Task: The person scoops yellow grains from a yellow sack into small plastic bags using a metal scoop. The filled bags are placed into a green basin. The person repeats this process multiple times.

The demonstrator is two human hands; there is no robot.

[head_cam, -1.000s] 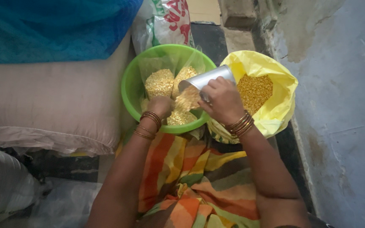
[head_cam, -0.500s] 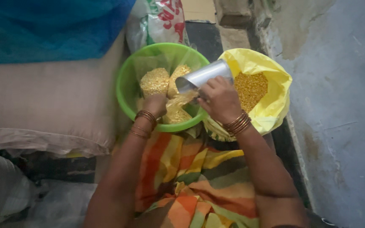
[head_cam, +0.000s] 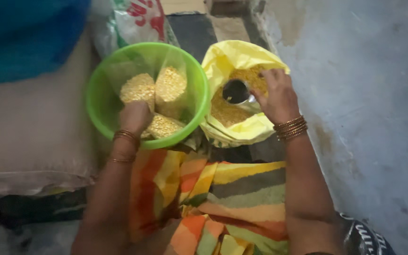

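A green plastic bowl (head_cam: 101, 101) holds clear plastic packets of yellow lentils (head_cam: 170, 86). My left hand (head_cam: 134, 116) reaches into the bowl and rests on a packet (head_cam: 163, 126) near its front rim. Whether it grips the packet cannot be seen. To the right stands an open yellow bag (head_cam: 232, 56) full of loose yellow lentils (head_cam: 226, 112). My right hand (head_cam: 276, 97) holds a steel cup (head_cam: 236, 91) inside that bag, its mouth facing me, low over the lentils.
A large beige sack (head_cam: 29, 137) lies on the left with blue cloth (head_cam: 24, 38) above it. A printed white sack (head_cam: 140, 19) stands behind the bowl. A grey wall (head_cam: 364, 104) runs along the right. Striped orange cloth (head_cam: 223, 203) covers my lap.
My right hand has carried the steel cup from over the green bowl, where it was tipped toward a packet, across into the yellow bag. My left hand stayed on the packet in the bowl.
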